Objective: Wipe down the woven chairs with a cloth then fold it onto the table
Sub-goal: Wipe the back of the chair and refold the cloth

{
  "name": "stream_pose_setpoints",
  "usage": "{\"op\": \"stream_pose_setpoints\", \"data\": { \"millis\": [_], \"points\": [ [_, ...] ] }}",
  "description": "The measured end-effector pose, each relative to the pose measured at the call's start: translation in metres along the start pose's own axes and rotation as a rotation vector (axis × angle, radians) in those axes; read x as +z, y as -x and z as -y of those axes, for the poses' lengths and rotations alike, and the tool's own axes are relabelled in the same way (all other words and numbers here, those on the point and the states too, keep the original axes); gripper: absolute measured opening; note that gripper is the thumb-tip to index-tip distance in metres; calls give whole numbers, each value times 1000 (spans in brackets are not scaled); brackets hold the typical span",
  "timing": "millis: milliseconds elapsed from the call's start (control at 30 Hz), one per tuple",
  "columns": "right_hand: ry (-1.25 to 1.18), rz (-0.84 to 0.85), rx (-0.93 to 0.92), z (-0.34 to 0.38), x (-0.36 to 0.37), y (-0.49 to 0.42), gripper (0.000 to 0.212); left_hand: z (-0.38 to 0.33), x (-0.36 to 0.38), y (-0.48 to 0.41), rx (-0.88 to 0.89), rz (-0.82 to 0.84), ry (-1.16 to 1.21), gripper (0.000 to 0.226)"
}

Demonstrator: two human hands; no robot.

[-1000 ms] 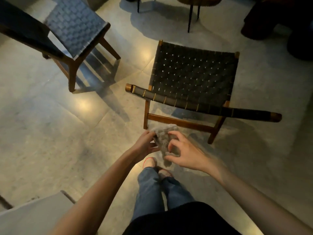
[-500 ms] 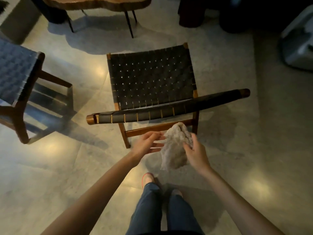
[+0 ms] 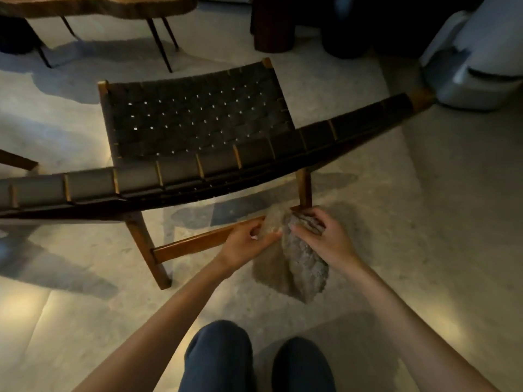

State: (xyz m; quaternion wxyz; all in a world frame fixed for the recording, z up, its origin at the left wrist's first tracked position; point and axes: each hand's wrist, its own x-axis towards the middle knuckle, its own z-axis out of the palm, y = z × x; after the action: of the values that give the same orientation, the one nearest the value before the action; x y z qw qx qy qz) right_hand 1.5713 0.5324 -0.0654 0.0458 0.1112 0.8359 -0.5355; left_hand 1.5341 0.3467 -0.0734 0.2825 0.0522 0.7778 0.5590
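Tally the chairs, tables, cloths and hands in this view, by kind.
woven chair: 1, not counting a cropped wooden bar at the left edge
wooden table: 1
cloth: 1
hands: 2, left hand and right hand, both gripping the cloth
total: 5

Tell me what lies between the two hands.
In the head view, the cloth: the left hand and right hand both grip its bunched top, and the rest hangs below.
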Motion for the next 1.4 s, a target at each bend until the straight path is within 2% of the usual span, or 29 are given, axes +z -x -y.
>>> {"op": "stream_pose_setpoints", "data": {
  "millis": [133,267,333,433,533,600,700,833,933,1067,1133,1167,1267,1333,1400],
  "points": [
    [205,-264,-110,-63,22,-39,21,47,23,-59,-86,29,107,22],
    [400,-466,-304,-111,46,-73,17,85,44,-111,-107,13,256,23],
    [418,-559,-413,-127,58,-85,17,100,52,-128,-67,-31,291,20],
    [323,-551,-477,-139,68,-96,25,108,56,-141,39,-110,332,11],
    [244,-427,-498,-149,73,-98,40,106,48,-149,77,-208,379,7],
    [213,-312,-484,-152,74,-95,52,101,43,-146,67,-192,444,17],
    [225,-279,-495,-150,73,-91,66,88,39,-134,87,-125,437,23],
    [200,-338,-506,-145,68,-89,70,69,30,-120,211,-39,168,28],
    [257,-555,-603,-136,61,-88,65,54,26,-114,262,83,37,29],
    [133,-747,-694,-124,45,-88,52,35,33,-118,381,160,-129,41],
    [97,-878,-707,-116,29,-90,47,28,36,-122,575,74,-331,47],
    [92,-953,-713,-110,19,-92,46,26,36,-125,708,-22,-504,49],
    [60,-1156,-756,-86,-12,-102,44,22,32,-134,981,-435,-1118,57],
    [47,-1246,-791,-68,-29,-111,43,16,30,-139,1063,-560,-1315,63],
    [46,-1280,-832,-53,-41,-122,42,8,28,-143,1091,-641,-1385,62]
  ]
}}
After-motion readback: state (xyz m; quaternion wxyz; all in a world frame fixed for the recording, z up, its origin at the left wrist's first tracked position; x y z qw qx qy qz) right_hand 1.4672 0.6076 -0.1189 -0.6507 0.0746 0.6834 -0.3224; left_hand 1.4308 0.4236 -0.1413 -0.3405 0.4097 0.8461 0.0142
